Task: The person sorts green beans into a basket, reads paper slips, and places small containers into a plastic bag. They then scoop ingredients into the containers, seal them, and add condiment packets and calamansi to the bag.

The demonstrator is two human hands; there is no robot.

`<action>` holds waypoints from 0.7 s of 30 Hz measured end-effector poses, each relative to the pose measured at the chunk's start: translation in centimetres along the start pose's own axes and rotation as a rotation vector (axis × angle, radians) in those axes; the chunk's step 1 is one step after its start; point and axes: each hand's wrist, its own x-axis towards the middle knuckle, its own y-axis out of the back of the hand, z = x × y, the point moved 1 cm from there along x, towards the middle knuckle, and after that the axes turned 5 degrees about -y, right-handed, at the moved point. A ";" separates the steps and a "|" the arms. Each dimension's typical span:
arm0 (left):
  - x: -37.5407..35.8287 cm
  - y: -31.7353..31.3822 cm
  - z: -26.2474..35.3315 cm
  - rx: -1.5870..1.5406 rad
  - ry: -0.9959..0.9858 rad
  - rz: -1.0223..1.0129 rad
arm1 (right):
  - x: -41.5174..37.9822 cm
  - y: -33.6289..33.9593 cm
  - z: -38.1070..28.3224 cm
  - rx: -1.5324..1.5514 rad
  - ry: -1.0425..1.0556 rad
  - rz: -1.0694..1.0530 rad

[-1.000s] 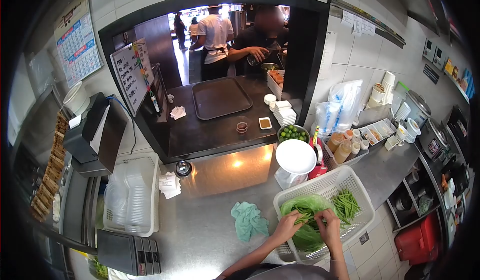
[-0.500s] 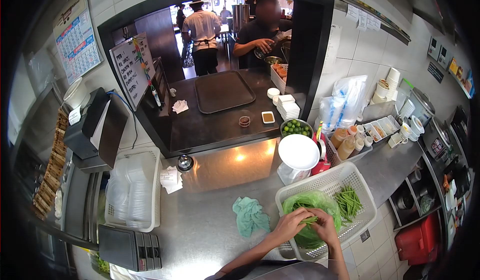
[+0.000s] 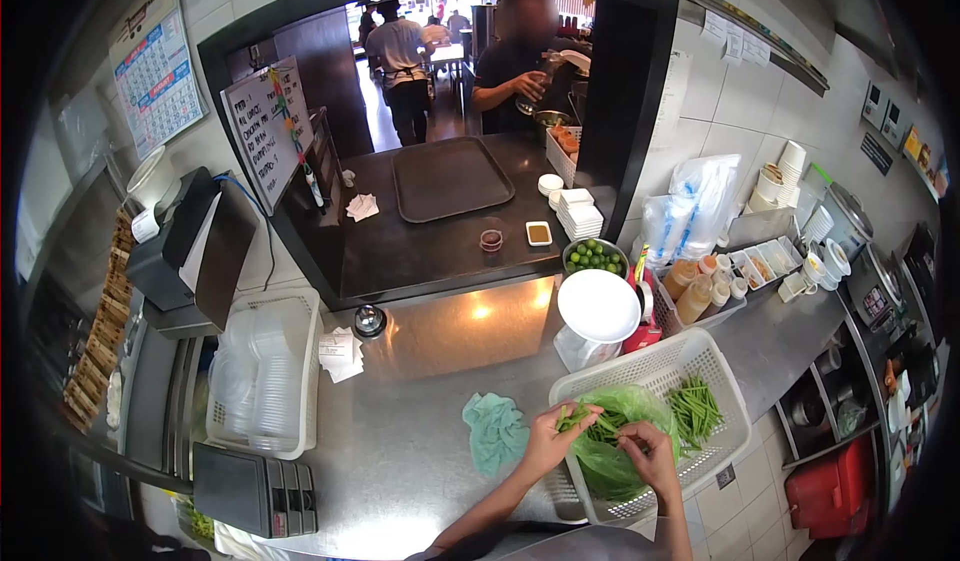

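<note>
My left hand point(image 3: 552, 443) is closed around a few green beans point(image 3: 572, 419), whose ends stick out past the fingers. To its right, my right hand point(image 3: 652, 455) is pinched over the green plastic bag point(image 3: 605, 471); what sits between its fingertips is too small to make out. The bag lies open inside a white perforated basket point(image 3: 735, 386), and beans show in its mouth. A loose pile of green beans point(image 3: 694, 407) rests beside the bag, at the basket's right end.
A teal cloth point(image 3: 495, 433) lies left of the basket on the steel counter point(image 3: 400, 441). Behind the basket stands a scale with a white round plate point(image 3: 598, 306), near a bowl of limes point(image 3: 594, 257). Beyond the pass-through, a person point(image 3: 510, 86) holds a glass container.
My hands have drawn apart: the left moved up and left with green beans, while the right stayed over the bag. The view shifted slightly.
</note>
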 end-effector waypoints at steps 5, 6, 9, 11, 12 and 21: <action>-0.2 -0.3 -0.4 -0.013 -0.026 0.016 | -0.3 0.4 -1.0 -0.106 0.109 -0.008; -0.3 -0.2 -0.6 -0.039 -0.009 0.019 | -0.4 0.5 -0.8 -0.088 0.111 0.047; -0.8 -0.6 -0.2 -0.241 0.187 0.043 | -0.1 0.4 -1.4 0.349 0.031 0.145; -1.3 -0.9 -0.2 -0.345 0.263 0.058 | 0.2 0.3 -1.5 0.656 0.010 0.163; -1.6 -1.2 -0.3 -0.363 0.247 0.061 | 0.3 0.2 -1.7 0.742 0.001 0.163; -2.6 -1.4 0.1 -0.772 0.361 -0.136 | 0.1 0.0 -3.7 0.580 0.031 -0.229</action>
